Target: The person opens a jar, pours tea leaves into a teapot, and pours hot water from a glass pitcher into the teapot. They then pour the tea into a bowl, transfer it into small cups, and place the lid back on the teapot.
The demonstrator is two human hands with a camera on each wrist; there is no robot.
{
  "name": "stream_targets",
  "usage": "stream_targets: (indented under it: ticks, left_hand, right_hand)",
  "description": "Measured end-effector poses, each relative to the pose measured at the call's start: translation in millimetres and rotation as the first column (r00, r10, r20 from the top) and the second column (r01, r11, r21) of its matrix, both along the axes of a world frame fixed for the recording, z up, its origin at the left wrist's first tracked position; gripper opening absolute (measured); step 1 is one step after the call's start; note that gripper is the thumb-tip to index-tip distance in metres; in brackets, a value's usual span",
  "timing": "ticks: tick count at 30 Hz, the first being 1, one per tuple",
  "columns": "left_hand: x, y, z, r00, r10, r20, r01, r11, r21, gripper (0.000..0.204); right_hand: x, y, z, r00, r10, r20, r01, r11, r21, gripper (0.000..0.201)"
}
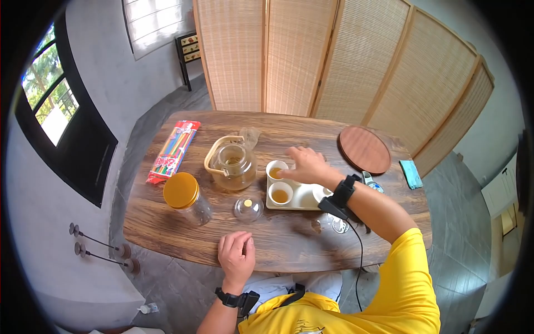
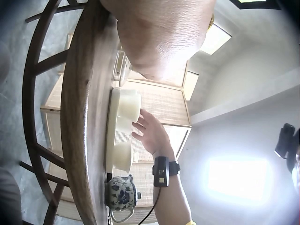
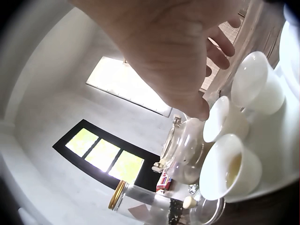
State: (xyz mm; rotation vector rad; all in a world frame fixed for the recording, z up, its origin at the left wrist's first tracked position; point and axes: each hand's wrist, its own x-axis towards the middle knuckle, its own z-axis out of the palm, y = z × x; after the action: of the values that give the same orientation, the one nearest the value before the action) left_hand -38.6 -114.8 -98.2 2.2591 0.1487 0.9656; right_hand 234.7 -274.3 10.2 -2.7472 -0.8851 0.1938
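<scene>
My right hand hovers over the white tray, its fingers spread and holding nothing. Beside its thumb is a white cup of yellowish liquid; in the right wrist view the thumb is close to the rim of a cup, and whether they touch I cannot tell. A second filled cup sits nearer the front. The left wrist view shows the right hand beside the cups, fingers apart. My left hand rests at the table's front edge, loosely curled around nothing.
Left of the tray stand a glass teapot, a glass lid and a gold-lidded jar. A colourful packet lies at the far left. Rightward are a round wooden tray and a teal packet. A blue-patterned pot stands beyond the cups.
</scene>
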Motion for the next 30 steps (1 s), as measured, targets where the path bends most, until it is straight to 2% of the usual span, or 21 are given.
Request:
stream_targets:
  ticks: [3,6,12,16,21,24,28,30]
  left_hand:
    - [0,0,-1,1.000,-0.007,0.001,0.007,1.000,-0.004,0.018]
    - [-1,1,3,1.000,-0.007,0.004,0.007,1.000,-0.005,0.017]
    - [-1,1,2,1.000,-0.008,0.016,0.008,1.000,-0.006,0.016]
    - [-1,2,3,1.000,-0.017,0.020,0.017,1.000,-0.006,0.016]
    - [-1,2,4,0.999,-0.025,0.020,0.025,1.000,-0.009,0.017]
    - [-1,3,3,0.999,-0.028,0.031,0.028,1.000,-0.004,0.017]
    - [-1,4,0,0.998,-0.033,0.058,0.034,0.999,-0.012,0.018]
    - [-2,4,1,0.998,-0.030,0.063,0.032,0.999,-0.019,0.019]
  right_hand:
    - [-12,19,-4,0.996,0.047,0.081,-0.036,0.990,-0.133,0.079]
    - [-12,32,-9,0.995,0.057,0.079,-0.045,0.987,-0.151,0.076]
    - [-2,39,-13,0.995,0.067,0.069,-0.059,0.991,-0.121,0.062]
    - [0,40,-12,0.989,0.084,0.123,-0.075,0.994,-0.074,0.058]
    - [6,48,14,0.974,0.122,0.189,-0.122,0.992,-0.013,0.061]
    - [10,60,30,0.948,0.195,0.251,-0.219,0.973,0.073,0.048]
    - [12,84,47,0.915,0.272,0.298,-0.289,0.957,0.014,0.046]
    - [11,97,55,0.905,0.291,0.310,-0.283,0.956,-0.073,0.047]
